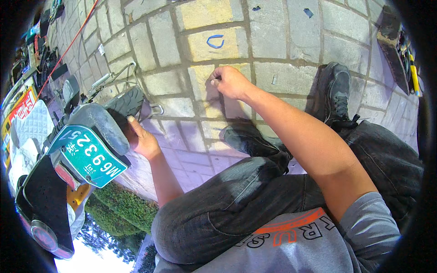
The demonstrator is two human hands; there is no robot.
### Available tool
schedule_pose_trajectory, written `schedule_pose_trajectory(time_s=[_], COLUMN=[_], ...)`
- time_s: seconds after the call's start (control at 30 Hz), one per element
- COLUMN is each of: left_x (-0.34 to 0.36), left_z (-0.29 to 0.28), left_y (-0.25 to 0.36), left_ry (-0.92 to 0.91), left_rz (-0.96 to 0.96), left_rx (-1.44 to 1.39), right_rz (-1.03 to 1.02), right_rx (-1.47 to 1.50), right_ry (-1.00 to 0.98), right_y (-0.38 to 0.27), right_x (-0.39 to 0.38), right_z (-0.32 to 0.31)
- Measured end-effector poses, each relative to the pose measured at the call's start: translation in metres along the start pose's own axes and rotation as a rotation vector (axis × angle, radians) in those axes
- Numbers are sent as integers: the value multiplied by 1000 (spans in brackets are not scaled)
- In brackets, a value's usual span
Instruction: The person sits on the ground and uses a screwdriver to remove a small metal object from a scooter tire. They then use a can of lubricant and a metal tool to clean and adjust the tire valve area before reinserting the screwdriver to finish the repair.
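At the left stands a scooter or motorbike, its rear tyre [125,103] partly under a grey mudguard [102,125] that carries a green number plate [93,154]. My left hand [144,142] is at the tyre beside the mudguard's edge, with its thumb up against the rubber. The other fingers are in shadow behind the wheel, and the hand looks closed round the tyre. Over the paving, right of the wheel, my right hand [229,82] has its fingers curled in towards the thumb. Whatever lies between them, if anything, is hidden.
A metal stand with a spring [101,81] juts out by the wheel. On the paving lie a bent blue strip [215,42] and small scraps. My shoes [336,93] are close to the right hand. At the far right is a dark tray [392,52] with a yellow-handled tool [413,75].
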State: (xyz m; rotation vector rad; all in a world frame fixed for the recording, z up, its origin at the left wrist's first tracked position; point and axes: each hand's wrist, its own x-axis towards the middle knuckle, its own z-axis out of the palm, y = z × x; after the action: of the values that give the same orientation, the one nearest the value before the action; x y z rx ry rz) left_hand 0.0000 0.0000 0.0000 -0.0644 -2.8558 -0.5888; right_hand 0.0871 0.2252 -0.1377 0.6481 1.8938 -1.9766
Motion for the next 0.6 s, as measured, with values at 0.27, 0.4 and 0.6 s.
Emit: schedule_pose_trajectory(time_s=[0.27,0.4,0.6], left_x=[1,2,-2], left_z=[3,2,1], left_y=[-8,-22,-29], left_ry=[-9,-23,-1], left_rz=[-70,-23,108], left_rx=[15,-7,131], right_rz=[-22,-17,10], right_rx=[6,-16,-22], right_ry=[8,23,-18], right_y=[4,5,1], right_x=[3,4,4], right_z=[-3,-1,-4])
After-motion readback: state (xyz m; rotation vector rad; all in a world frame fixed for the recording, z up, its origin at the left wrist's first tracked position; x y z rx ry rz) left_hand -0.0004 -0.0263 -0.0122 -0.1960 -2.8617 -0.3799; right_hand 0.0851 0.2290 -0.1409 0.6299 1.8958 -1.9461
